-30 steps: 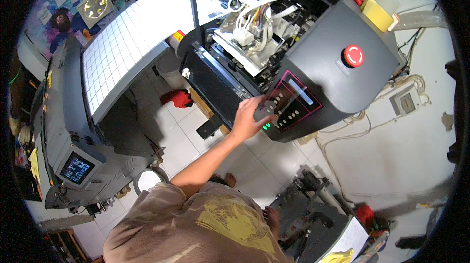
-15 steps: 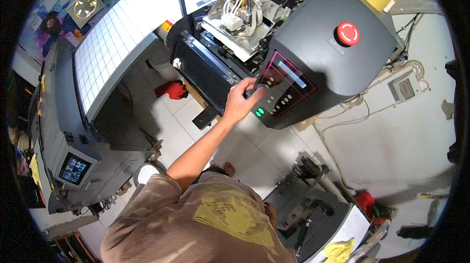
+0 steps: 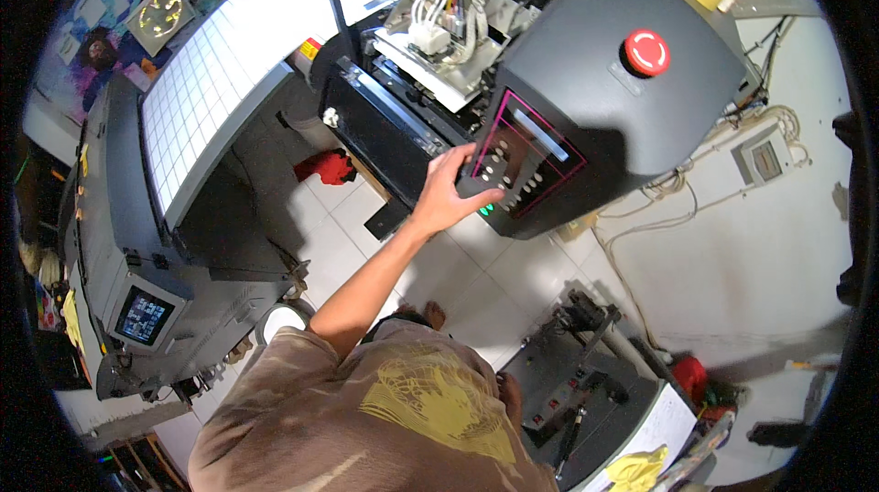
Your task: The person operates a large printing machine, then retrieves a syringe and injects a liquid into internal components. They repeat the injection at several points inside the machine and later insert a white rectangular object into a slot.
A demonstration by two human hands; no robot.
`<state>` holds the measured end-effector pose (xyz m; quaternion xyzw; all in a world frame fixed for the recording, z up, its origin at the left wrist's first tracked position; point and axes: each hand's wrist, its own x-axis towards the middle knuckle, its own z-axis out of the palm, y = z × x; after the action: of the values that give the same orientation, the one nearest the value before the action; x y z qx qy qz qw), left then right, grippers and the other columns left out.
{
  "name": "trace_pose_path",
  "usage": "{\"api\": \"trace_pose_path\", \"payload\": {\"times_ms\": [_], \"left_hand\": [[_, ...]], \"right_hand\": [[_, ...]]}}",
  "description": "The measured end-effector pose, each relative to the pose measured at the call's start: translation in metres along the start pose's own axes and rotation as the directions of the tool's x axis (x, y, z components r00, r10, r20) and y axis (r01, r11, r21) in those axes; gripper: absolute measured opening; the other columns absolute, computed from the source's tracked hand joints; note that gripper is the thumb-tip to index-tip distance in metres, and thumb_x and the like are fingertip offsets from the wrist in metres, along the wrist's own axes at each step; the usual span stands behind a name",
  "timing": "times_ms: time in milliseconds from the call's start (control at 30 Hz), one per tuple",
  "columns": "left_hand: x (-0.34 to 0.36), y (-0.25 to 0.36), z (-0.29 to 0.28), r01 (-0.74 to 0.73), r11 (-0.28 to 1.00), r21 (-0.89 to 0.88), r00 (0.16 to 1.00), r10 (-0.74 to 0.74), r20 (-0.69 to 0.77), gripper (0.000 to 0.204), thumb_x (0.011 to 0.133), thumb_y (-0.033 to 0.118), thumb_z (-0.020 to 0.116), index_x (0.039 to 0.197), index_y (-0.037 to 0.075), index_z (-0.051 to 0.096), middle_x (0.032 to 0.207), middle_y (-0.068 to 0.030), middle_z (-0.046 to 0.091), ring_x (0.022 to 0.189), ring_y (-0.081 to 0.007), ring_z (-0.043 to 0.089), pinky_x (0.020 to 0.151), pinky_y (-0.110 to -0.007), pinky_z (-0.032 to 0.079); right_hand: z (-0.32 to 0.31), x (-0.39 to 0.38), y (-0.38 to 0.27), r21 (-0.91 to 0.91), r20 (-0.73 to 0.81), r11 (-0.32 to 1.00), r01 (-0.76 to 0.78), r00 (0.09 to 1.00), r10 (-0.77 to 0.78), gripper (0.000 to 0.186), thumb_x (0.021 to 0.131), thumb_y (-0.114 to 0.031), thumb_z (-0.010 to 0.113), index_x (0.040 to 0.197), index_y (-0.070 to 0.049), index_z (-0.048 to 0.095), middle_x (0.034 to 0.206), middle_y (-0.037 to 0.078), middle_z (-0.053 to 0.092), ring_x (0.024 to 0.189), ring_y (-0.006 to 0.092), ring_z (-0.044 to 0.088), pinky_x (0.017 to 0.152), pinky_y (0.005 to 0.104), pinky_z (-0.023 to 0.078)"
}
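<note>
Lifting off the control panel btns now, the hand is opening, fingers spread, gripping nothing; other hand not in view; press prob. done.

Control panel sits on the printer housing, emergency stop button far right of it; gridded print bed lies left.

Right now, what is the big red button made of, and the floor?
The red button looks like glossy moulded plastic: smooth, round, evenly coloured. The floor looks like pale ceramic tile, going by its square joint lines and dull sheen, though it could be another hard tile.
</note>
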<state>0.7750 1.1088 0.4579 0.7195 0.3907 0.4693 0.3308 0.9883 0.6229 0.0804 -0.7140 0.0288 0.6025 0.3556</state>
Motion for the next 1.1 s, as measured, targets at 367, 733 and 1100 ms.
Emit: {"api": "trace_pose_path", "payload": {"times_ms": [367,733,1100], "left_hand": [[-0.002,-0.005,0.003,0.029,0.999,0.043,0.997,-0.031,0.07,0.077,0.072,0.039,0.086,0.136,0.009,0.056,0.13,-0.0125,0.06,0.127,-0.0307,0.05,0.111,-0.043,0.034],[0.019,0.017,-0.018,0.274,0.958,-0.089,0.914,-0.23,0.335,0.085,0.073,0.038,0.085,0.14,0.001,0.049,0.134,-0.0171,0.057,0.13,-0.0289,0.048,0.114,-0.036,0.031],[0.031,0.026,-0.026,0.523,0.761,-0.383,0.817,-0.321,0.479,0.056,0.091,0.039,0.07,0.129,0.001,0.057,0.11,-0.0034,0.061,0.107,-0.0135,0.054,0.101,-0.027,0.038]], "right_hand": [[0.003,-0.029,-0.027,-0.051,-0.018,0.996,-0.079,0.997,0.079,0.047,0.101,-0.031,0.05,0.139,-0.002,0.055,0.131,0.02,0.063,0.109,0.033,0.065,0.082,0.0426,0.055],[0.009,-0.018,-0.027,-0.027,-0.035,0.998,-0.06,0.998,0.059,0.046,0.1,-0.032,0.054,0.134,-0.001,0.057,0.121,0.019,0.067,0.098,0.0304,0.067,0.076,0.0409,0.055],[0.007,-0.003,-0.02,0.038,-0.075,0.999,-0.018,0.997,0.02,0.044,0.093,-0.036,0.064,0.122,-0.003,0.062,0.098,0.015,0.073,0.067,0.0217,0.064,0.053,0.0358,0.047]]}}
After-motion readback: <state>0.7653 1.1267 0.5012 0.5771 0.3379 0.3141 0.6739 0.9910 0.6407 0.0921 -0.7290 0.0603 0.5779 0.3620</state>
